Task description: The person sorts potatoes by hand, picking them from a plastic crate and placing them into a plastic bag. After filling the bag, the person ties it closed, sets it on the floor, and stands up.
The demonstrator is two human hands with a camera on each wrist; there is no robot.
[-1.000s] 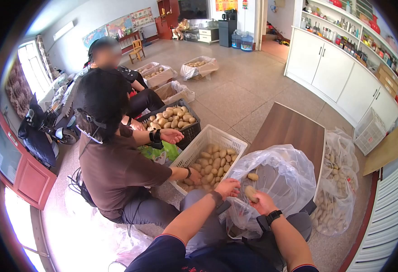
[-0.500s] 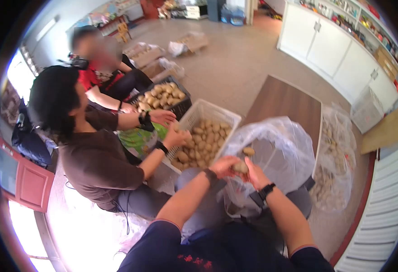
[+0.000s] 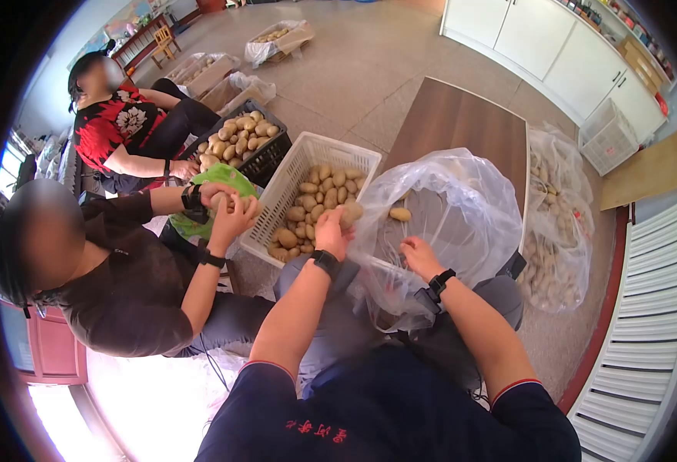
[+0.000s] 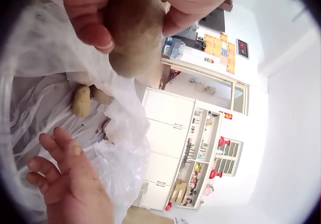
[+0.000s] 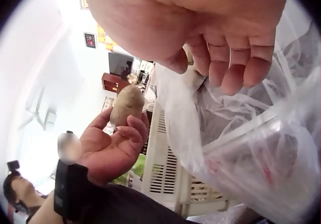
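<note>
My left hand (image 3: pixel 331 235) grips a brown potato (image 3: pixel 350 215) at the near right side of the white plastic crate (image 3: pixel 278 175), where several more potatoes (image 3: pixel 325 196) lie. In the left wrist view its thumb and fingers pinch that potato (image 4: pixel 134 36) from both sides. My right hand (image 3: pixel 423 259) holds nothing; its fingers are loosely bent over the near edge of a clear plastic bag (image 3: pixel 462 173). The bag is spread open like a liner, and one potato (image 3: pixel 400 214) shows inside, close beyond the right fingertips. In the right wrist view the right hand (image 5: pixel 225 38) hangs above the bag.
Beside me on the left, a person in a brown shirt (image 3: pixel 134 296) holds a potato. A second person (image 3: pixel 134 127) sits by a black crate (image 3: pixel 277 150) of potatoes. A brown board (image 3: pixel 462 115) lies beyond the bag, and filled clear bags (image 3: pixel 558 223) stand on the right.
The potato was in my right hand, then between both hands, and is now in my left hand alone, moved left toward the crate. My right hand has let go. The view has tilted down.
</note>
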